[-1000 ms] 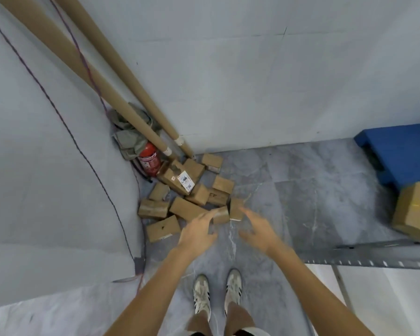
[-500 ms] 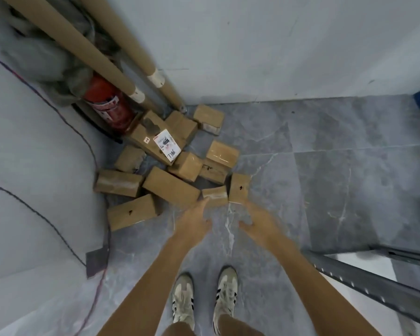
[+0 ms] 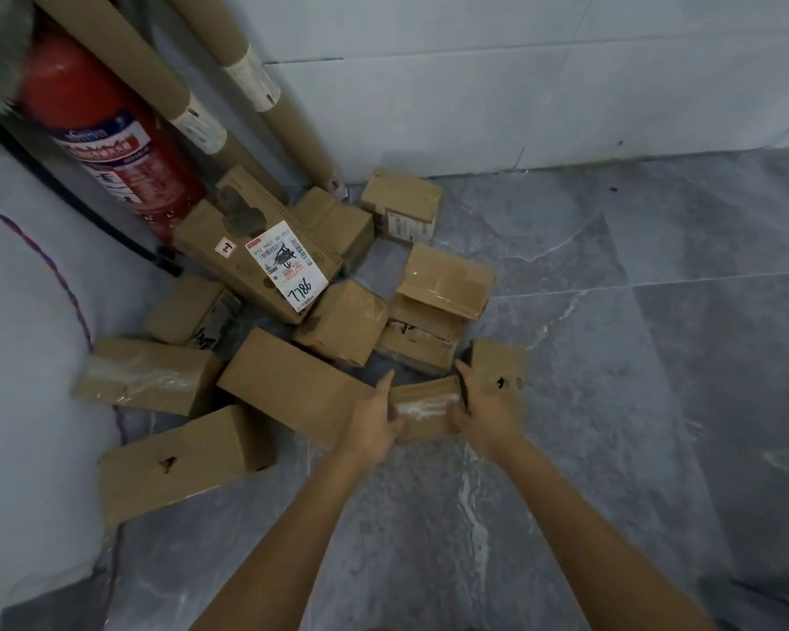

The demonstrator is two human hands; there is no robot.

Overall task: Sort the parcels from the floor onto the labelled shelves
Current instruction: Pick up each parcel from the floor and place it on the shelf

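Observation:
Several brown cardboard parcels lie heaped on the grey floor in a wall corner. Nearest to me is a small parcel with clear tape (image 3: 422,403). My left hand (image 3: 374,423) grips its left end, thumb raised along the side. My right hand (image 3: 486,414) grips its right end, thumb in the gap beside a parcel with a black mark (image 3: 497,368), which it partly covers. Behind them lies a long parcel with a white label reading 7786 (image 3: 288,266). A plain long parcel (image 3: 288,384) touches my left hand's side.
A red fire extinguisher (image 3: 110,152) and two cardboard tubes (image 3: 201,125) lean in the corner behind the heap. White sheeting (image 3: 24,357) with a thin cord bounds the left side. Another marked parcel (image 3: 178,457) lies at front left. Grey tile floor (image 3: 634,403) extends to the right.
I have bent much closer to the heap. Both hands reached forward and closed on the small taped parcel, which they only hovered near before.

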